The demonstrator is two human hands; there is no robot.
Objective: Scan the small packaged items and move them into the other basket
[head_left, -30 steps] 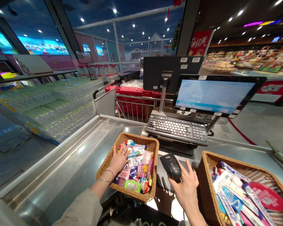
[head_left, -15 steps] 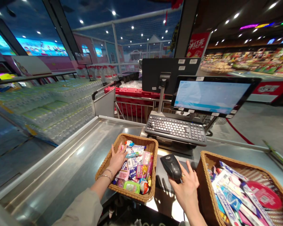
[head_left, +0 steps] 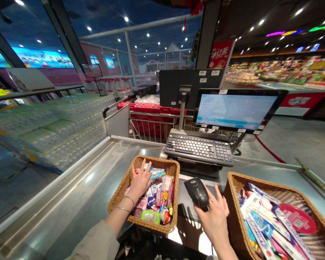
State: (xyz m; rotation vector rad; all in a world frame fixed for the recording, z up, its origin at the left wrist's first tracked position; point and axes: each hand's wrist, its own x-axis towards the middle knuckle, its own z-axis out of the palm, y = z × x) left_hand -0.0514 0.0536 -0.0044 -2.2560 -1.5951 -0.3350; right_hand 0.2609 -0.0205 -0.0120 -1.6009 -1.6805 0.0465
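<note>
Scanner (blk) [head_left: 196,191] is in R hand [head_left: 215,211], fingers gripping it, above table [head_left: 78,187] btwn L basket [head_left: 170,167] & R basket [head_left: 284,198]. L hand [head_left: 141,178] is in L basket, fingers spread over pkgs [head_left: 166,182]; can't tell if they grip anything. Kbd [head_left: 199,148] + lit monitor [head_left: 235,110] sit beyond scanner.

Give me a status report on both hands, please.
Left hand spread over colourful small packets in brown rectangular wicker basket. Right hand gripping black handheld scanner. Second brown wicker basket close beside that hand.
</note>
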